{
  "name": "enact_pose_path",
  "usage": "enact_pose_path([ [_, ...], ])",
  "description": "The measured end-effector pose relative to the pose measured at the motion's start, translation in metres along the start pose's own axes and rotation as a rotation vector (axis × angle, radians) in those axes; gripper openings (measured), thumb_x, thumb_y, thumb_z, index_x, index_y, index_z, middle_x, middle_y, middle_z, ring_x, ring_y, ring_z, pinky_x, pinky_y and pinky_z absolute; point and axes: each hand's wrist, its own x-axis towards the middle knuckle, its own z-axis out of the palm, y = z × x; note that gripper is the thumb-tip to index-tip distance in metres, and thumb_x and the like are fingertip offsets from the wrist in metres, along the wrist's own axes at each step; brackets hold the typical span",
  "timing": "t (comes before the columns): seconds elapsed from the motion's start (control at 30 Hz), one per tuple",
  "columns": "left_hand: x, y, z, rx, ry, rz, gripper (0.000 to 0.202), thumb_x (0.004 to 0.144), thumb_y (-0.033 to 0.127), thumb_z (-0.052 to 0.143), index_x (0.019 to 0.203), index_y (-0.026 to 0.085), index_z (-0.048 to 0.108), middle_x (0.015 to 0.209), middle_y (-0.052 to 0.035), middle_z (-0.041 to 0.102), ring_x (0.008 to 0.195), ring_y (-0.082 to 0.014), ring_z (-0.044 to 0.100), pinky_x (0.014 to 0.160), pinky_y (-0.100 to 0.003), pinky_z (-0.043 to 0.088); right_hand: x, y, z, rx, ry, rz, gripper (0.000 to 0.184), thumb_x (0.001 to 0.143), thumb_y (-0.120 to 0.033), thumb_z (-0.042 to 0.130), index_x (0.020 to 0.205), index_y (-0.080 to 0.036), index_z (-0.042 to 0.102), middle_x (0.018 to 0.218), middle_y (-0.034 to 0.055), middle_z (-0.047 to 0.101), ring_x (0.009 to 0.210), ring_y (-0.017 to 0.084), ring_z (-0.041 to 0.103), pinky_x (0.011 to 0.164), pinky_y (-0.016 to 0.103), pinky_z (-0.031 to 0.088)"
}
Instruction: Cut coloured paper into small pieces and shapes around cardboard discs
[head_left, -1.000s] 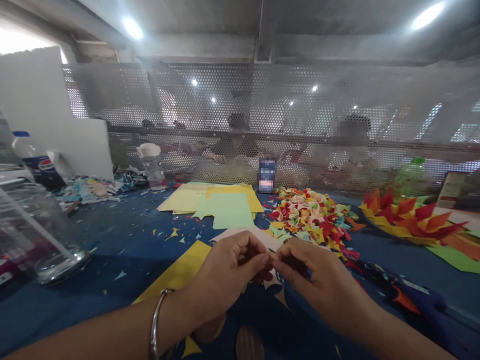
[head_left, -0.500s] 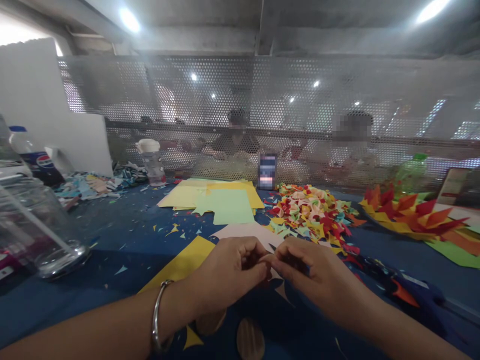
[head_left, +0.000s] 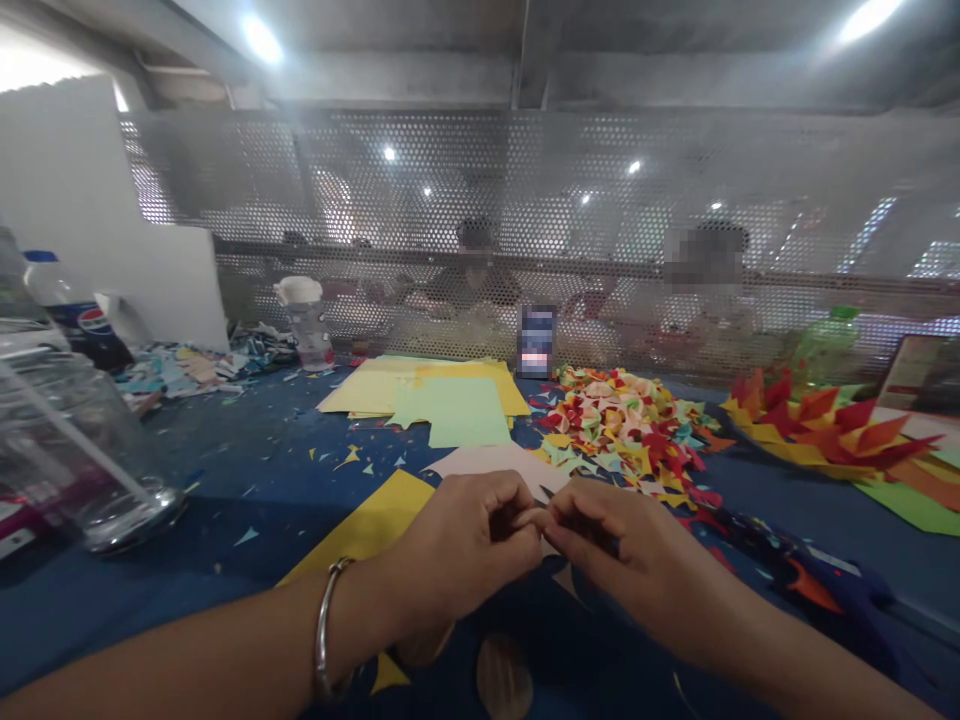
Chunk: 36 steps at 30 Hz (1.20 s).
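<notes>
My left hand [head_left: 476, 540], with a silver bangle [head_left: 324, 625] at its wrist, is closed in a pinch. My right hand [head_left: 626, 545] pinches too, its fingertips meeting those of my left. Whatever sits between the fingertips is too small and hidden to make out. Just behind them lies a pale pink paper sheet [head_left: 487, 459] with a cut edge, partly covered by my hands. A pinkish paper scrap [head_left: 568, 580] shows under my right hand. A yellow paper sheet [head_left: 360, 530] lies beneath my left forearm.
A heap of small curled coloured papers [head_left: 622, 425] lies behind my right hand. Green and yellow sheets [head_left: 469, 410] are stacked ahead. A clear jar [head_left: 75, 450] and a Pepsi bottle [head_left: 79, 310] stand left. A phone [head_left: 537, 342] leans on the mesh screen [head_left: 360, 200]. Orange-red paper petals [head_left: 825, 425] lie right.
My left thumb and fingers have shifted slightly while the pinch stays in the same place. The whole view has moved very slightly.
</notes>
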Motion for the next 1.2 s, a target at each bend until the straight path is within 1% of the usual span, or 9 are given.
enact_pose_path([
  [0.1, 0.0, 0.001, -0.002, -0.043, -0.03, -0.01, 0.016, 0.081, 0.032, 0.054, 0.075, 0.019, 0.058, 0.062, 0.0016, 0.065, 0.055, -0.0105, 0.054, 0.05, -0.021, 0.037, -0.001, 0.0, -0.001, -0.02, 0.01, -0.013, 0.023, 0.096, -0.03, 0.047, 0.076, -0.02, 0.052, 0.071, -0.0022, 0.055, 0.064, 0.012, 0.049, 0.058, 0.024, 0.037],
  [0.27, 0.003, 0.0, -0.001, -0.503, -0.18, -0.141, 0.02, 0.085, 0.037, 0.055, 0.078, 0.019, 0.055, 0.07, -0.003, 0.069, 0.061, -0.0147, 0.065, 0.057, -0.026, 0.049, -0.001, 0.0, -0.004, -0.046, 0.013, 0.021, 0.024, 0.096, -0.031, 0.046, 0.076, -0.02, 0.053, 0.069, -0.0016, 0.056, 0.059, 0.012, 0.05, 0.054, 0.024, 0.037],
  [0.37, 0.003, 0.0, -0.001, -0.581, -0.193, -0.164, 0.022, 0.083, 0.04, 0.059, 0.075, 0.019, 0.055, 0.069, -0.0037, 0.07, 0.061, -0.0158, 0.067, 0.057, -0.028, 0.05, -0.001, -0.001, -0.005, -0.041, 0.028, 0.02, 0.027, 0.096, -0.034, 0.046, 0.075, -0.02, 0.054, 0.066, -0.0016, 0.055, 0.057, 0.011, 0.05, 0.052, 0.023, 0.038],
  [0.63, 0.0, -0.001, 0.0, -0.398, -0.142, -0.138, 0.024, 0.086, 0.041, 0.054, 0.073, 0.02, 0.053, 0.067, -0.0027, 0.068, 0.058, -0.0155, 0.063, 0.056, -0.027, 0.049, 0.002, 0.002, -0.006, -0.04, -0.007, 0.072, 0.029, 0.096, -0.035, 0.046, 0.073, -0.019, 0.054, 0.062, -0.003, 0.052, 0.054, 0.011, 0.05, 0.051, 0.024, 0.036],
  [0.73, -0.001, 0.002, -0.003, -0.163, -0.074, -0.046, 0.025, 0.088, 0.041, 0.052, 0.075, 0.02, 0.06, 0.07, -0.003, 0.068, 0.062, -0.0164, 0.061, 0.058, -0.027, 0.044, 0.0, 0.003, -0.006, -0.068, -0.016, 0.054, 0.026, 0.096, -0.032, 0.046, 0.074, -0.02, 0.053, 0.064, -0.0033, 0.052, 0.056, 0.011, 0.05, 0.052, 0.023, 0.035],
  [0.8, -0.003, 0.006, -0.006, -0.015, 0.003, 0.038, 0.02, 0.087, 0.036, 0.054, 0.081, 0.02, 0.065, 0.078, -0.0036, 0.069, 0.072, -0.0181, 0.061, 0.064, -0.029, 0.043, 0.0, 0.004, -0.006, -0.115, -0.022, 0.02, 0.024, 0.095, -0.029, 0.049, 0.073, -0.02, 0.052, 0.065, -0.003, 0.052, 0.058, 0.012, 0.049, 0.053, 0.024, 0.034],
  [0.9, -0.005, 0.01, -0.007, 0.005, 0.06, 0.114, 0.012, 0.082, 0.024, 0.059, 0.09, 0.021, 0.067, 0.089, -0.0035, 0.069, 0.083, -0.019, 0.06, 0.073, -0.029, 0.042, 0.0, 0.007, -0.005, -0.161, -0.042, -0.025, 0.018, 0.092, -0.022, 0.052, 0.075, -0.02, 0.053, 0.07, -0.0023, 0.056, 0.062, 0.012, 0.051, 0.055, 0.024, 0.034],
  [1.07, -0.004, 0.006, -0.002, -0.26, -0.021, 0.028, 0.015, 0.077, 0.015, 0.058, 0.089, 0.018, 0.066, 0.081, -0.0028, 0.067, 0.073, -0.0159, 0.059, 0.066, -0.027, 0.042, 0.001, 0.007, -0.004, -0.146, -0.046, -0.043, 0.018, 0.093, -0.023, 0.051, 0.075, -0.019, 0.055, 0.07, -0.0021, 0.056, 0.063, 0.012, 0.052, 0.056, 0.024, 0.036],
  [1.2, 0.002, -0.001, -0.002, -0.655, -0.073, -0.12, 0.015, 0.073, 0.02, 0.067, 0.088, 0.015, 0.066, 0.077, -0.0019, 0.065, 0.068, -0.0132, 0.056, 0.067, -0.027, 0.042, 0.002, 0.003, -0.006, -0.121, 0.054, -0.028, 0.025, 0.095, -0.032, 0.048, 0.074, -0.02, 0.054, 0.067, -0.0022, 0.055, 0.06, 0.013, 0.05, 0.055, 0.025, 0.037],
])
